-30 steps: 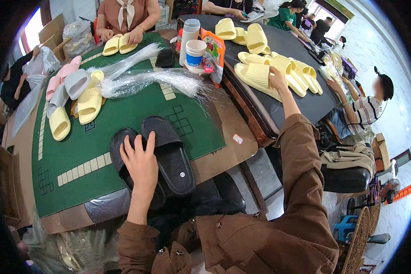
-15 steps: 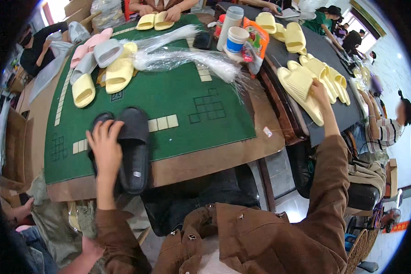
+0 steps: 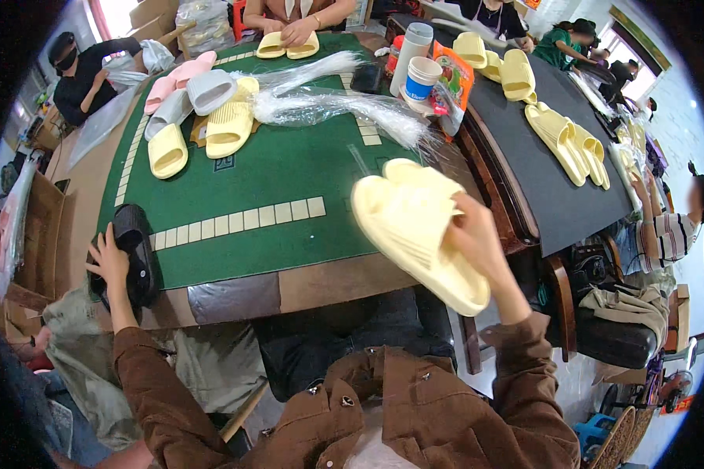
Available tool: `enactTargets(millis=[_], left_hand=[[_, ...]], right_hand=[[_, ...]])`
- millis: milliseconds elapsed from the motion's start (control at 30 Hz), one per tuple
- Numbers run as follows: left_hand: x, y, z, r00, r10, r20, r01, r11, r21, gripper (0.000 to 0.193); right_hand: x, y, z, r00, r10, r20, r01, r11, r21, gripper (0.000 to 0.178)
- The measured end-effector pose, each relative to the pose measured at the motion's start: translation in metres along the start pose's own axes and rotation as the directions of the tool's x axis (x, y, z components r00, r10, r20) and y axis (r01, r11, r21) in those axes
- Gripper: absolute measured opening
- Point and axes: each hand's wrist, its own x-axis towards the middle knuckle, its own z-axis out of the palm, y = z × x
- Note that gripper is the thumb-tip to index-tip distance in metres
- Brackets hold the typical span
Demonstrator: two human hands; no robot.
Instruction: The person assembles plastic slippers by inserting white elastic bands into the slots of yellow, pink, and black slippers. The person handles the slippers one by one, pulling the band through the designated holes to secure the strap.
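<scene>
A pair of pale yellow slide slippers (image 3: 414,211) is lifted over the front right part of the green mat (image 3: 250,164), tilted, in the closed grip of my right hand (image 3: 481,238). The fingers reach into the foot opening and are partly hidden there. At the table's left front corner rests a pair of black slide slippers (image 3: 139,262), one largely covered. On them lies my left hand (image 3: 111,262), its fingers spread.
Pink slippers (image 3: 172,84), grey slippers (image 3: 211,92) and yellow slippers (image 3: 231,129) stand at the far left beside clear plastic strands (image 3: 321,105). A paper cup (image 3: 420,82) stands behind. More yellow slippers (image 3: 559,137) lie on the black side table (image 3: 516,168). Co-workers sit around.
My right hand has brought a pair of yellow slippers off the side table to above the green mat. My left hand and the black slippers have moved left to the table corner.
</scene>
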Motion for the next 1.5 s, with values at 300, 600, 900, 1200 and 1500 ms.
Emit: enactTargets(millis=[300, 600, 900, 1200, 1500], left_hand=[[-0.103, 0.207, -0.166, 0.852, 0.443, -0.280, -0.443, 0.324, -0.836, 0.040], [-0.203, 0.339, -0.201, 0.797, 0.474, -0.375, -0.575, 0.403, -0.712, 0.043], [-0.199, 0.339, -0.199, 0.754, 0.477, -0.451, -0.627, 0.322, -0.709, 0.038], [-0.194, 0.337, -0.201, 0.762, 0.501, -0.412, -0.609, 0.335, -0.719, 0.036], [-0.122, 0.370, -0.190, 0.896, 0.442, -0.044, -0.240, 0.398, -0.885, 0.018]], right_hand=[[0.036, -0.018, 0.135, 0.994, -0.034, 0.107, 0.028, 0.998, 0.058, 0.033], [0.024, 0.000, 0.081, 0.953, -0.020, 0.303, -0.109, 0.908, 0.404, 0.031], [0.144, -0.038, 0.098, 0.968, -0.228, 0.103, 0.213, 0.968, 0.135, 0.024], [0.156, -0.013, 0.183, 0.927, -0.198, 0.319, 0.352, 0.754, -0.555, 0.012], [0.149, -0.012, 0.188, 0.921, -0.285, 0.264, 0.384, 0.767, -0.514, 0.013]])
